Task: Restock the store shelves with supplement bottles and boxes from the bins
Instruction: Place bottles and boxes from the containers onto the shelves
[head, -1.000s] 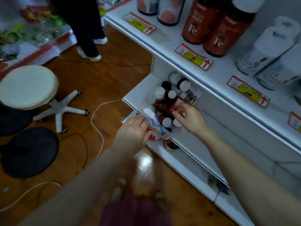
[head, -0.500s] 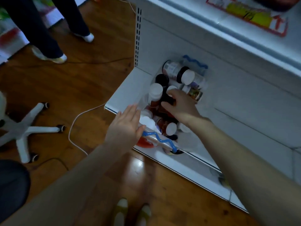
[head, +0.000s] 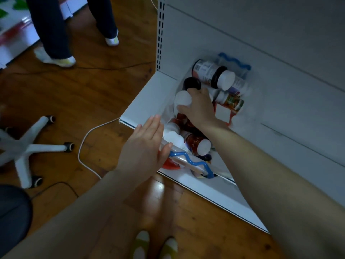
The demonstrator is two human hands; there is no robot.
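At the bottom shelf's [head: 149, 101] left end, our right hand [head: 199, 109] curls round a white-capped bottle [head: 183, 99] inside the clear bin [head: 183, 159]; our left hand [head: 143, 146], fingers straight and together, rests against the bin's near rim.

The bin [head: 186, 159] is set on the lowest shelf [head: 147, 103], toward its left end, with its far end against the back panel [head: 261, 53] and its near end at the shelf's front edge. Bottles are packed inside: a lying bottle [head: 211, 73] is piled on top at the far end, an upright bottle [head: 183, 99] is stood by the bin's left wall, and a tipped bottle [head: 197, 144] is lodged at the near end. The right hand [head: 199, 107] is reached in from the right and curled round the upright bottle. The left hand [head: 143, 148] is laid flat against the bin's near left corner. On the floor left of the shelf, a cable [head: 87, 139] is run between it and a stool base [head: 24, 146].
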